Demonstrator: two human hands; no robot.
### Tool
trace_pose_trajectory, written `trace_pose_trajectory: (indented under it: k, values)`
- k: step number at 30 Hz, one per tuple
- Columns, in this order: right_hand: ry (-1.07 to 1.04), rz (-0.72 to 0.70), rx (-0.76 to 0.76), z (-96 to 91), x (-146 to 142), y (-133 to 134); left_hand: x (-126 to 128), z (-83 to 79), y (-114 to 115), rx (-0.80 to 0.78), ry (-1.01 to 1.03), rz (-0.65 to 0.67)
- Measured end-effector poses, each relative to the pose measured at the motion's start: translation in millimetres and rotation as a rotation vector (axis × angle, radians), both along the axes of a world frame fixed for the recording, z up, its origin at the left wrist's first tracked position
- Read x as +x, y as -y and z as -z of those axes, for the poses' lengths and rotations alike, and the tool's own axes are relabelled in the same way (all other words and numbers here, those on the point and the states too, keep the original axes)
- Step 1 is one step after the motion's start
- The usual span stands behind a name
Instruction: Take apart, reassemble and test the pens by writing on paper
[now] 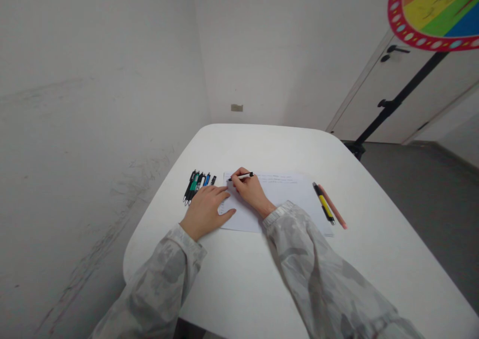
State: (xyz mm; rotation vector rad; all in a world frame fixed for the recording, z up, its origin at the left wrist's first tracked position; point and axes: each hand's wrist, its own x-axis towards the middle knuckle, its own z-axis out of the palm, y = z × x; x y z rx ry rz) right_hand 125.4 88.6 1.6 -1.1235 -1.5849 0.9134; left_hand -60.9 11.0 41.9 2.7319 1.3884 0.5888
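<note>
My right hand (251, 190) is closed around a pen (245, 175) with a white barrel and black ends. Its tip meets the upper left part of a white sheet of paper (288, 206). Lines of small handwriting run along the top of that sheet, too small to read. My left hand (207, 208) lies flat with its fingers spread, across the sheet's left edge. Just beyond it, partly covered by the hand, several pens (194, 181) with black, green and blue parts lie side by side.
Right of the paper lie a yellow and black pen (325, 204) and a pinkish pencil-like stick (334, 208). The white table (269, 147) has rounded corners and stands near the walls. A colourful wheel (437, 17) on a black stand is at the right, before a door (374, 99).
</note>
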Motion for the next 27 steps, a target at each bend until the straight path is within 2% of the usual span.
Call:
trace_pose_trajectory:
  k: [7,13,27]
  values:
    - [-0.097,-0.027,-0.051,-7.5,-0.9,3.4,-0.1,1.3,0.5,0.0,0.006,-0.011]
    - [-0.006,-0.016,0.039,-4.0,-0.6,0.6,0.7,0.4,1.2,-0.002,-0.001,-0.015]
    - [0.026,-0.021,0.036,-2.7,-0.2,1.3,1.5,-2.3,2.3,-0.007,-0.015,-0.026]
